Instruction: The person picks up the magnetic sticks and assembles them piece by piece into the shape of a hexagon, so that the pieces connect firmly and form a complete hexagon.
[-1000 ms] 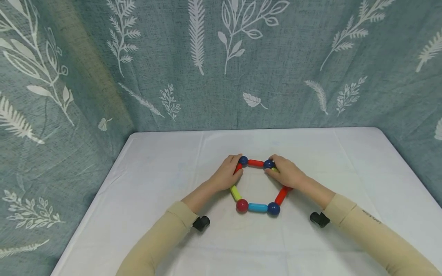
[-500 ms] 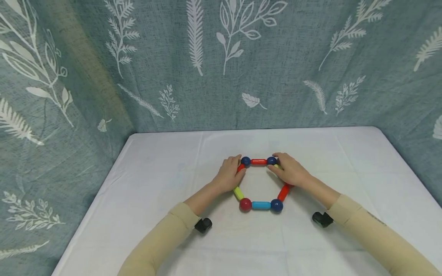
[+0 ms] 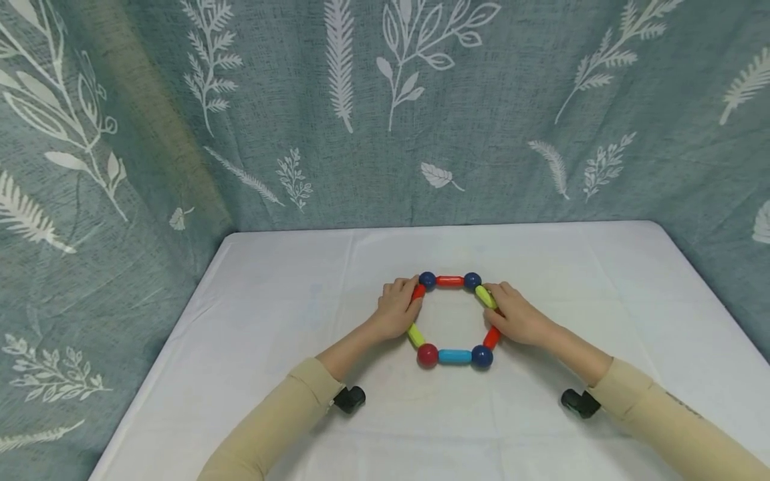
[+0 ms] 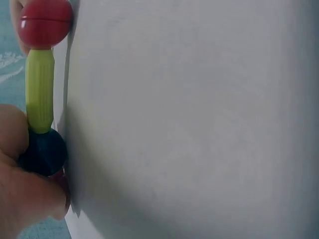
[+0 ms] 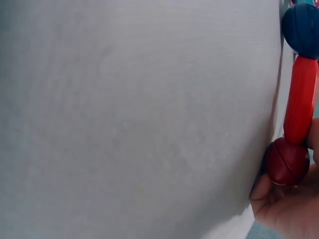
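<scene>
A closed six-sided ring of magnetic sticks and balls lies on the white cloth in the head view. Two blue balls [image 3: 472, 280] join a red stick [image 3: 450, 281] on its far side. Nearer are a red ball [image 3: 428, 355], a light blue stick [image 3: 455, 357] and another blue ball [image 3: 482, 357]. My left hand [image 3: 397, 308] grips the left corner; its fingers curl about a blue ball [image 4: 45, 152] below a yellow-green stick [image 4: 40, 89]. At the right corner, my right hand [image 3: 519, 314] holds a dark red ball [image 5: 287, 162] with a red stick [image 5: 300, 99] attached.
White cloth [image 3: 289, 287] covers the table around the ring. A teal leaf-print curtain [image 3: 385, 167] hangs behind and at both sides. Black wrist cameras [image 3: 580, 403] sit beneath the beige sleeves.
The ring has shifted slightly right and straightened. My right hand has slid from the far blue ball toward the near right, uncovering a yellow-green stick. My left hand has moved little.
</scene>
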